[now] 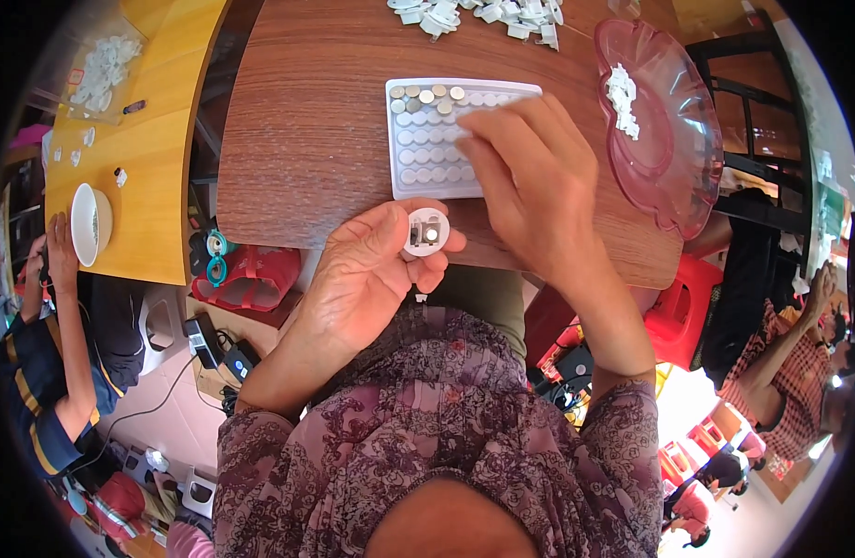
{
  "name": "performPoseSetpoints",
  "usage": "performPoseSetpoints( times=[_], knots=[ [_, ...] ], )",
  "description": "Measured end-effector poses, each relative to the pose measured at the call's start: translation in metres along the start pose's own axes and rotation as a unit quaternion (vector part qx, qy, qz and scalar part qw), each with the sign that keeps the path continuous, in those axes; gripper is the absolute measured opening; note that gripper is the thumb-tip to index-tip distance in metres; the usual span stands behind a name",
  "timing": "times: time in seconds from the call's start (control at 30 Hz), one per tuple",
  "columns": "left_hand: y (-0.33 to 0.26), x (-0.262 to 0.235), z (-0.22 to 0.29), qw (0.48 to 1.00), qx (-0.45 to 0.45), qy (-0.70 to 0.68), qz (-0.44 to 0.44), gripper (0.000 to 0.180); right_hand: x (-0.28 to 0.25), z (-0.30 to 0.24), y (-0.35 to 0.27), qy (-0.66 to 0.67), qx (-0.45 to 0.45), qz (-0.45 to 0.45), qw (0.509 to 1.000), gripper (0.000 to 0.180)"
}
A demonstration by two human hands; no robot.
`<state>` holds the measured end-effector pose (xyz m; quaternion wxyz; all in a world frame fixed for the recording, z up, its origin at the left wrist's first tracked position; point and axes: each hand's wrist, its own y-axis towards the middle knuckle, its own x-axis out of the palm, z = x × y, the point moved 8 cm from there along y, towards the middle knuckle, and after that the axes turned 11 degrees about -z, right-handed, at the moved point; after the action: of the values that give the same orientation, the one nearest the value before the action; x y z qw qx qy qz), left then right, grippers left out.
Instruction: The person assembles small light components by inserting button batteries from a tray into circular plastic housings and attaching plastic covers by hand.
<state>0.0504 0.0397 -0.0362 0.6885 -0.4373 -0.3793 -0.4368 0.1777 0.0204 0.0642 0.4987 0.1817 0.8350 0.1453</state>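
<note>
My left hand (367, 265) is closed around the edge of a small round white plastic housing (427, 232). Its open face is turned up, with metal contacts and a shiny round piece that looks like a button cell inside. Over a white plastic tray (391, 167) hovers my right hand (539, 172), its thumb and forefinger curved and slightly apart with nothing visible between them. Several silver button cells (426, 97) lie in the tray's upper left. Rows of round pockets fill the lower part, and my right hand hides some of the tray's right side.
A pile of white plastic parts (437, 16) lies at the table's far edge. On the right stands a pink translucent dish (664, 177) holding small white pieces (623, 100). At a yellow table (167, 158) to the left, another person's hand (62, 251) is beside a white bowl (85, 226).
</note>
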Motion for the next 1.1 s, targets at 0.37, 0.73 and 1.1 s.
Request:
performPoseSetpoints(
  times=[0.37,0.73,1.1],
  knots=[
    [0.003,0.001,-0.01,0.999,0.018,0.004,0.032,0.032,0.0,-0.039,-0.046,0.019,-0.008,-0.024,1.0,0.032],
    [0.0,0.006,-0.014,0.998,0.021,0.056,0.022,0.028,0.0,-0.038,-0.049,0.075,0.023,-0.055,0.995,0.029],
    [0.001,0.009,-0.015,0.997,0.026,0.068,0.019,0.028,0.001,-0.02,-0.054,0.203,0.098,-0.087,0.97,0.023]
  ],
)
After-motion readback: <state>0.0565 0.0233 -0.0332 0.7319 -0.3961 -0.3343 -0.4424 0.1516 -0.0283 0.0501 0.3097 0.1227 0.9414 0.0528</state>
